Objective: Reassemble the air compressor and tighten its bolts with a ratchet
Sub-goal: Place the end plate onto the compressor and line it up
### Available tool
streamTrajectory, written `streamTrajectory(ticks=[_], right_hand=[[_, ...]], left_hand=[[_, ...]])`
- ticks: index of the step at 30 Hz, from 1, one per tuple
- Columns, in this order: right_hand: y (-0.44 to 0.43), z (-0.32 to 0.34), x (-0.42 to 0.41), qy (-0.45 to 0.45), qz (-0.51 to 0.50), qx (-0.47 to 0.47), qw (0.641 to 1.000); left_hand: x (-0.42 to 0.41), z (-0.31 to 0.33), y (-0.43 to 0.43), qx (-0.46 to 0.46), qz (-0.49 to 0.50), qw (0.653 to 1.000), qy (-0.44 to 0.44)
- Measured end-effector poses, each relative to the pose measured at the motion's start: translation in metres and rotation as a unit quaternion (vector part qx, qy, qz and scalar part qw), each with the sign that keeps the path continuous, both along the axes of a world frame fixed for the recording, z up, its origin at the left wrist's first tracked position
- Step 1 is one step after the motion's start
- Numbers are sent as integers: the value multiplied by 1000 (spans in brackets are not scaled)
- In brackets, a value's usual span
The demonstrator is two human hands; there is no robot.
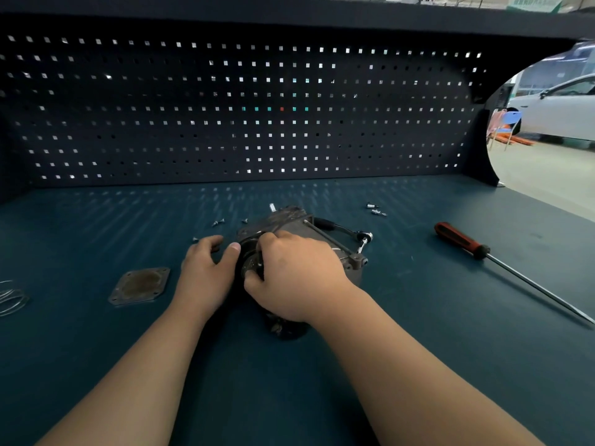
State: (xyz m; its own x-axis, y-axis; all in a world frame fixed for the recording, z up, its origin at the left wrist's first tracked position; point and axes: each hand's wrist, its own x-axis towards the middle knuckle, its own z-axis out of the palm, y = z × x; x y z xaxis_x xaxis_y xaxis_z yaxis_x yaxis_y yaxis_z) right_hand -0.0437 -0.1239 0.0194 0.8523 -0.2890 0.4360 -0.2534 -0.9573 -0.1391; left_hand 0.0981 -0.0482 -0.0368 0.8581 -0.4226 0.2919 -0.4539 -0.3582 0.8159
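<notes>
Right hand (289, 275) grips compressor (289, 220) front; left hand (206, 268), fingers relaxed, braces its 9 o'clock side. Risk: body may roll, misaligning parts; loose bolts (218, 222) at 11 o'clock scatter.

Left hand (206, 268) loosely curled, right hand (296, 278) gripping.

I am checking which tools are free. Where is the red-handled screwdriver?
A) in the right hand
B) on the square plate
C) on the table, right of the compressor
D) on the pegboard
C: the screwdriver lies untouched on the table, right of the compressor.
</notes>
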Motion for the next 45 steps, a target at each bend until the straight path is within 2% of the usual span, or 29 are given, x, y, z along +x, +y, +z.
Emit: streamTrajectory(ticks=[9, 15, 19, 22, 25, 28, 33, 35, 38, 41, 45], right_hand=[[19, -4, 3, 76, -42, -15, 996], [13, -2, 2, 33, -20, 5, 999], [7, -1, -1, -33, 0, 26, 999], [-3, 9, -7, -105, 13, 54, 993], [-12, 23, -17, -127, 17, 137, 982], [-23, 32, -25, -151, 19, 269, 951], [-53, 37, -33, -203, 20, 502, 840], [-61, 33, -33, -212, 24, 583, 784], [-65, 26, -30, -214, 8, 671, 710], [-67, 24, -28, -209, 0, 685, 698], [-72, 21, -27, -206, 6, 672, 711]], left_hand=[[-10, 3, 2, 18, -78, 994, 72], [-15, 5, 4, 15, -120, 988, 93], [-17, 6, 3, 0, -118, 989, 85], [-15, 9, 1, -56, -67, 995, 39], [-20, 12, -1, -146, -39, 988, 2], [-29, 20, -2, -238, -20, 971, -12], [-45, 39, 0, -344, -10, 938, -34], [-49, 39, -1, -326, -46, 943, -42], [-49, 30, -2, -223, -93, 968, -60], [-49, 22, -2, -162, -99, 979, -78], [-44, 18, -2, -165, -82, 981, -63]])
